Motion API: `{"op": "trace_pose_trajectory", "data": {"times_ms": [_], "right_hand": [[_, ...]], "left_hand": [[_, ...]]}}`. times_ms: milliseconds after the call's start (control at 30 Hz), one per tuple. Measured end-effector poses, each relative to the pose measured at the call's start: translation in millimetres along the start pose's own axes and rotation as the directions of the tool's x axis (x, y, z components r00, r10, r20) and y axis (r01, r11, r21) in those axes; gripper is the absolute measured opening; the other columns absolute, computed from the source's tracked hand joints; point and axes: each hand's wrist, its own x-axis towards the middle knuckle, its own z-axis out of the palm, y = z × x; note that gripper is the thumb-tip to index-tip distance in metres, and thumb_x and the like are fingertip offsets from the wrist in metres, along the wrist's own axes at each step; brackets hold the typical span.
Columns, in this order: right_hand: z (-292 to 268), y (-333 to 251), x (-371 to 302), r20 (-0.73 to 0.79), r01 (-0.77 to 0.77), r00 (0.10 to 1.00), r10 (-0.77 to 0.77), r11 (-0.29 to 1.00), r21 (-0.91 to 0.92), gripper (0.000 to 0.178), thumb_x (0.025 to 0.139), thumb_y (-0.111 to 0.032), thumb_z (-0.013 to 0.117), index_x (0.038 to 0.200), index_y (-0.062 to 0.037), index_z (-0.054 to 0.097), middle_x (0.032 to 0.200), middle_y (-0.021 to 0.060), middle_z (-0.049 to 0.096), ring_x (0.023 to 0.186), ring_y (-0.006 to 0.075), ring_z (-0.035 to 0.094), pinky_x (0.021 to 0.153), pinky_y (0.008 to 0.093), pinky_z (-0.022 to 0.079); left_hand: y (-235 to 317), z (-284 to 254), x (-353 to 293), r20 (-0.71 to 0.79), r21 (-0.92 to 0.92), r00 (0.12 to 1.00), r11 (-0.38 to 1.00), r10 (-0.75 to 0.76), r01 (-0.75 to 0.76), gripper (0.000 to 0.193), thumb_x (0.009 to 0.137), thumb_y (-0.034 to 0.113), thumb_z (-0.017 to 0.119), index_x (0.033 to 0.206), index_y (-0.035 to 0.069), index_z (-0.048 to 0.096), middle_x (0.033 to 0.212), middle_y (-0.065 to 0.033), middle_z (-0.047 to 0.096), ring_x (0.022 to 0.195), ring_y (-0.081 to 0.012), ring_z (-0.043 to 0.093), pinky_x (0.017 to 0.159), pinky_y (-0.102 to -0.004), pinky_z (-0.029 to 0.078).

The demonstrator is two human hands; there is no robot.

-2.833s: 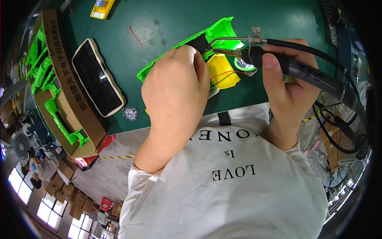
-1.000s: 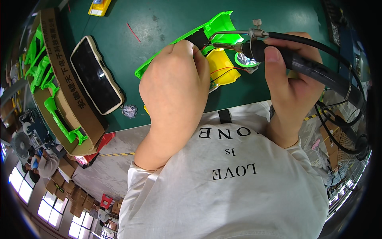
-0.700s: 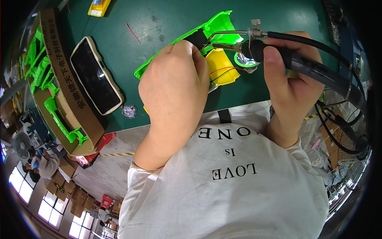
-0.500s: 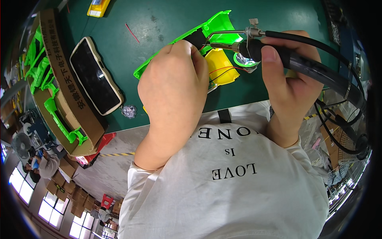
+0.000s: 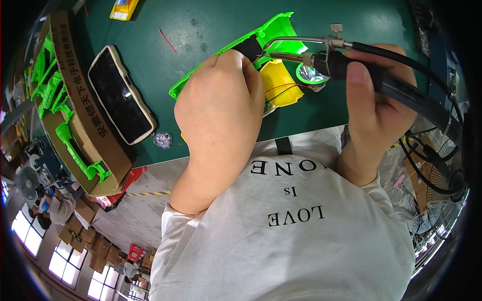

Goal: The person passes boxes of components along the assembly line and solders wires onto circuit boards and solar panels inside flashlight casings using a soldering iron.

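My right hand (image 5: 369, 103) grips a soldering iron (image 5: 401, 90) with a thin metal solder-feed tube (image 5: 296, 38) clamped along it. The iron's tip points left, close to the dark inner part (image 5: 248, 49) of a bright green plastic shell (image 5: 281, 27). My left hand (image 5: 221, 103) is closed over the shell's near side, its fingertips turned away, so what they pinch is hidden. Beside it lies a yellow plastic piece (image 5: 281, 80) with red and black wires (image 5: 288, 89) across it. A round lamp reflector (image 5: 310, 74) with a green rim sits below the iron.
At the left stands a cardboard box (image 5: 95, 118) with several green plastic parts (image 5: 75, 150). Between it and my left hand lie a phone (image 5: 122, 95) and a small charm (image 5: 162, 140). Farther back are a loose red wire (image 5: 167, 41) and a yellow object (image 5: 123, 10).
My right hand has shifted to the right with the soldering iron, drawing its tip and feed tube slightly rightward. More of the reflector shows. My left hand has barely moved.
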Motion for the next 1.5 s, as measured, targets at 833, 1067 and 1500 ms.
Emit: {"op": "trace_pose_trajectory", "data": {"times_ms": [833,1067,1500], "right_hand": [[-22,76,-3,-0.567,0.076,0.808,0.159,0.927,0.367,0.014,0.078,-0.007,0.047,0.078,0.0056,0.052,0.063,0.0086,0.052,0.047,0.0075,0.041,0.042,0.0163,0.029],[-17,34,-5,-0.483,0.018,0.873,0.074,0.983,0.182,0.019,0.078,-0.011,0.047,0.080,0.0072,0.052,0.072,0.0092,0.050,0.062,0.0114,0.047,0.064,0.0248,0.043],[2,14,0,-0.015,0.048,0.999,-0.047,0.996,0.080,0.010,0.070,-0.002,0.057,0.078,0.0044,0.054,0.078,0.0075,0.053,0.068,0.0101,0.050,0.061,0.0187,0.038]], "left_hand": [[-3,7,-1,-0.082,-0.019,0.997,1.000,-0.009,0.008,0.008,0.068,0.011,0.056,0.067,0.003,0.056,0.051,-0.0081,0.042,0.045,-0.0210,0.042,0.043,-0.0317,0.033],[3,1,1,0.001,0.019,0.999,0.999,-0.038,0.038,0.007,0.069,0.011,0.056,0.069,0.004,0.054,0.064,-0.0096,0.055,0.055,-0.0257,0.053,0.047,-0.0340,0.041],[-2,7,-1,-0.087,-0.027,0.996,1.000,0.004,-0.006,0.008,0.069,0.012,0.057,0.070,0.004,0.057,0.053,-0.0085,0.046,0.046,-0.0215,0.045,0.044,-0.0315,0.035]]}}
